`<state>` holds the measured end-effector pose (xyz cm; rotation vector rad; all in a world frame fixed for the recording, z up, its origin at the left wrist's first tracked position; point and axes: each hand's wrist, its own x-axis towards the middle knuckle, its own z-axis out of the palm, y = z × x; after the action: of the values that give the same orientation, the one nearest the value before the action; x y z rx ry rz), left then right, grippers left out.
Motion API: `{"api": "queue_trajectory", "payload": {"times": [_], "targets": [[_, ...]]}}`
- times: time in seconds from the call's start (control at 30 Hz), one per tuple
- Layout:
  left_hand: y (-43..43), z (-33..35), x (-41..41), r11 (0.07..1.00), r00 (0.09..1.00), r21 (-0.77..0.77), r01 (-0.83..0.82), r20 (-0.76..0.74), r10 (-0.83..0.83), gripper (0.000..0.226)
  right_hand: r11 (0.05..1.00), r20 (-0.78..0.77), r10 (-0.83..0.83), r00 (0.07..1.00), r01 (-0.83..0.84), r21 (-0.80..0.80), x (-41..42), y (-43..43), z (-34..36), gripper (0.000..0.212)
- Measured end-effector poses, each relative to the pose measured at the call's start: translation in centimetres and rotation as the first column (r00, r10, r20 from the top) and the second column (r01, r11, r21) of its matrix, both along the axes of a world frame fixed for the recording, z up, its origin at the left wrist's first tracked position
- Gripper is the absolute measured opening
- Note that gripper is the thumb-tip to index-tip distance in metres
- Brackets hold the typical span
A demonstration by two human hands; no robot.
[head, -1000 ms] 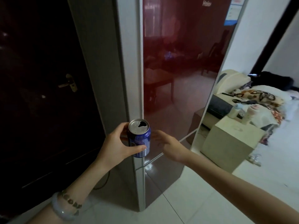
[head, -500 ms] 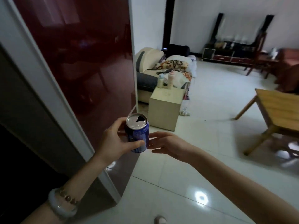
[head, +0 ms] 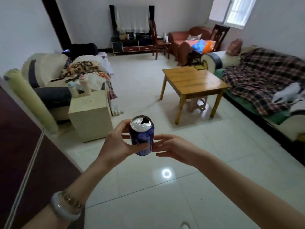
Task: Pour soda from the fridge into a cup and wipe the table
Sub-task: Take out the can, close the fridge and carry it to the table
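A blue soda can (head: 143,138) with its silver top open stands upright in my left hand (head: 116,142), whose thumb and fingers curl round it at chest height. Just to the can's right my right hand (head: 175,148) hovers with its fingers relaxed and straight, fingertips near or touching the can's side. A low wooden table (head: 193,80) stands ahead on the right, its top bare. The dark red fridge door (head: 19,146) fills the left edge. No cup shows in this view.
A cream cabinet (head: 91,113) with two bottles stands ahead on the left, beside a cluttered cream sofa (head: 49,75). A plaid-covered sofa (head: 264,83) lines the right wall. A TV stand (head: 132,45), chairs and an armchair stand at the back. Glossy white tiles lie between.
The view has swung right, from the fridge door to the living room. The can stays in my left hand, and my right hand stays beside it.
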<state>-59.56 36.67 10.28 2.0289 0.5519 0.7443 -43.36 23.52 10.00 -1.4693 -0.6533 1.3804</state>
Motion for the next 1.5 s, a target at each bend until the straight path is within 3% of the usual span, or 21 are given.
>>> {"api": "queue_trajectory", "payload": {"times": [0.37,0.7,0.93,1.13,1.5], "targets": [[-6.9,-0.1,21.4,0.977,0.976,0.022,0.214,0.036,-0.215,0.06,0.98,0.032,-0.2,0.979,0.2,-0.01,18.1,-10.1,0.5,0.041],[-10.8,-0.1,36.7,0.951,0.951,0.055,0.305,0.03,-0.307,0.07,0.961,0.035,-0.275,0.961,0.275,0.017,31.8,-14.9,0.8,0.041],[-9.5,-0.4,46.7,0.919,0.92,0.053,0.391,-0.005,-0.391,0.068,0.943,-0.029,-0.332,0.943,0.332,0.025,41.0,-13.9,-0.8,0.039],[-6.1,-1.1,58.2,0.912,0.913,0.049,0.407,0.019,-0.408,0.07,0.935,0.017,-0.354,0.935,0.353,0.04,51.6,-10.7,-0.8,0.026],[1.1,0.5,77.5,0.901,0.901,0.03,0.433,0.022,-0.434,0.068,0.916,-0.021,-0.395,0.919,0.395,0.065,70.8,-3.5,0.0,0.028]]}}
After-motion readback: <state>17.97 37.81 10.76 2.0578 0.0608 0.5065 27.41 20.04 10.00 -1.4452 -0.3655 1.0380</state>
